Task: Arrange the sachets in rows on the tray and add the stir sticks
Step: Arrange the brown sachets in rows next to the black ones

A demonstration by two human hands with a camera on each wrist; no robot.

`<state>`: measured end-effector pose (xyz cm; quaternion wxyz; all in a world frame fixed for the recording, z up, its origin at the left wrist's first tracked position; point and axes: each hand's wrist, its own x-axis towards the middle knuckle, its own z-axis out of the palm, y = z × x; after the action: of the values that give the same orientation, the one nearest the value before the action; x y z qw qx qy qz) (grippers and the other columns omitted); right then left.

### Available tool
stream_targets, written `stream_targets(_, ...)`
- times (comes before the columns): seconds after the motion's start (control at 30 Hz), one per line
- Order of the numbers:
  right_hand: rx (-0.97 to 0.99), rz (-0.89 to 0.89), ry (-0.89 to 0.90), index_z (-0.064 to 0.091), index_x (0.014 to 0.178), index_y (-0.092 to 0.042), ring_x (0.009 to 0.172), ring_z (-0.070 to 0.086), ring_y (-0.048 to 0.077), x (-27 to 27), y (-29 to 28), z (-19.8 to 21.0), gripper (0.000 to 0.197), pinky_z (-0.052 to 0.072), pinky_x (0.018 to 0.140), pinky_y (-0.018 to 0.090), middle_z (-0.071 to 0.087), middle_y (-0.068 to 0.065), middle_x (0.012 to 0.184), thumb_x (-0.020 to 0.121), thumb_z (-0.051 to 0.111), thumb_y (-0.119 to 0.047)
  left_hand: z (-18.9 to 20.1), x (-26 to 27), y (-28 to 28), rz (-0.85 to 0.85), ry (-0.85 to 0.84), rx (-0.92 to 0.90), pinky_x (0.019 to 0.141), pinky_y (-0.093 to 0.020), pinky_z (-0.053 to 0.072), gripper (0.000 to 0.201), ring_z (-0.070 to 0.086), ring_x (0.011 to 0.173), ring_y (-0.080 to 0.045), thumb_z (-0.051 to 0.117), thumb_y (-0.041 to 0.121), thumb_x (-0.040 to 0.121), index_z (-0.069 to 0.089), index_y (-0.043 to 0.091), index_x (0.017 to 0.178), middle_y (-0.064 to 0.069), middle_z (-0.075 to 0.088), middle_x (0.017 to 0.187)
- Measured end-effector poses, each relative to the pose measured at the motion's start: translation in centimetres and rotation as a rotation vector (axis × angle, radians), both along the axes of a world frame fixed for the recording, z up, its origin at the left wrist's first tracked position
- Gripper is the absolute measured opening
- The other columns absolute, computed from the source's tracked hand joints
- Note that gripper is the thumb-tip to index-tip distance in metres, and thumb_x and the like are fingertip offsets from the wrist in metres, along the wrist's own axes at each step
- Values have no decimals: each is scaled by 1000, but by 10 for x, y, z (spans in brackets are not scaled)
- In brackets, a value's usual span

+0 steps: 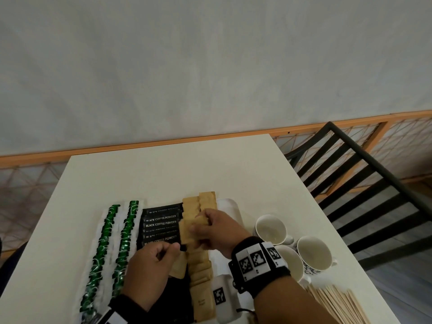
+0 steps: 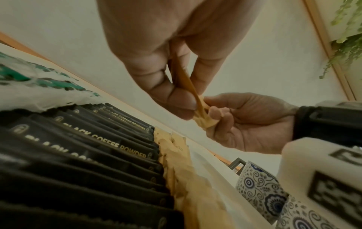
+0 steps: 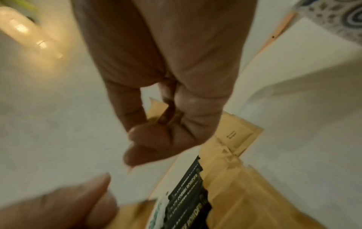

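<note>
A white tray holds two rows of green-and-white sachets, a row of black coffee sachets and a row of brown sachets. Above the brown row my right hand grips a small stack of brown sachets. My left hand pinches one brown sachet between thumb and fingers, its far end against the stack in the right hand. The right wrist view shows that stack edge-on. Wooden stir sticks lie in a pile on the table, front right.
Three white patterned cups stand right of the tray, behind the stir sticks. A white block with a black-and-white marker lies on the tray's near right part. A black slatted chair stands beyond the table's right edge.
</note>
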<state>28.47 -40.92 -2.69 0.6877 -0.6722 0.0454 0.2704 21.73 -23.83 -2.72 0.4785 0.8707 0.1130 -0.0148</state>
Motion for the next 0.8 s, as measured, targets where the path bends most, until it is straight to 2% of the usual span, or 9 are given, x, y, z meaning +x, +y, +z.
stream_targets(0.07, -284, -76, -74, 56, 104, -12, 68, 61, 19, 9, -6, -3, 15, 46, 57, 26, 64, 8, 89, 90, 62, -13, -1, -3, 1, 7, 21, -15, 57, -29, 44, 28, 61, 63, -17, 66, 32, 87, 70, 21, 62, -5, 66, 64)
stream_targets(0.13, -756, -2, -246, 55, 104, -13, 80, 54, 19, 15, -12, -4, 11, 40, 64, 20, 61, 3, 96, 94, 52, -17, -1, -4, 3, 6, 44, -23, 57, -27, 42, 28, 61, 64, -17, 66, 32, 88, 71, 20, 63, -7, 66, 66)
stream_targets(0.17, -912, 51, -311, 53, 100, -14, 84, 52, 19, 17, -15, -6, 7, 38, 67, 20, 60, 4, 99, 95, 49, -18, -1, -5, 4, 3, 53, -25, 57, -27, 42, 27, 61, 65, -17, 66, 33, 88, 71, 21, 64, -7, 66, 66)
stream_targets(0.27, -1109, 208, -355, 59, 106, -8, 102, 60, 24, 23, -15, -16, 16, 45, 79, 25, 64, 8, 112, 96, 47, -14, 1, -6, 6, 13, 68, -29, 60, -27, 45, 24, 61, 66, -15, 68, 32, 86, 71, 21, 65, -5, 66, 66)
stream_targets(0.33, -1162, 257, -356, 61, 110, -8, 107, 60, 24, 29, -13, -26, 21, 51, 89, 30, 64, 9, 114, 95, 47, -10, 2, -6, 7, 16, 69, -19, 57, -24, 46, 24, 60, 65, -14, 68, 32, 85, 71, 21, 64, -5, 66, 67)
stream_targets(0.43, -1166, 243, -345, 61, 112, -9, 108, 60, 25, 37, -9, -32, 24, 51, 92, 33, 64, 10, 115, 94, 47, -7, 4, -7, 8, 13, 76, -30, 50, -16, 43, 24, 59, 62, -15, 69, 31, 85, 71, 20, 64, -8, 65, 67)
stream_targets(0.53, -1110, 171, -344, 56, 121, -9, 109, 59, 25, 42, -7, -35, 28, 51, 91, 32, 62, 11, 118, 94, 50, -5, 4, -8, 10, 4, 75, -36, 59, -28, 44, 24, 59, 63, -17, 70, 31, 84, 71, 21, 63, -8, 64, 66)
stream_targets(0.7, -1028, 48, -306, 43, 125, -12, 103, 59, 25, 44, -8, -39, 40, 52, 85, 32, 58, 9, 115, 88, 56, -2, 3, -9, 12, -5, 96, -34, 58, -26, 42, 24, 54, 59, -14, 70, 32, 84, 70, 22, 62, -2, 59, 59)
stream_targets(0.8, -1008, 15, -299, 40, 128, -13, 100, 59, 26, 44, -8, -40, 44, 53, 82, 32, 57, 10, 112, 88, 53, 0, 3, -9, 12, 8, 112, -62, 64, -26, 50, 20, 62, 67, -9, 74, 23, 81, 71, 30, 62, 5, 68, 70)
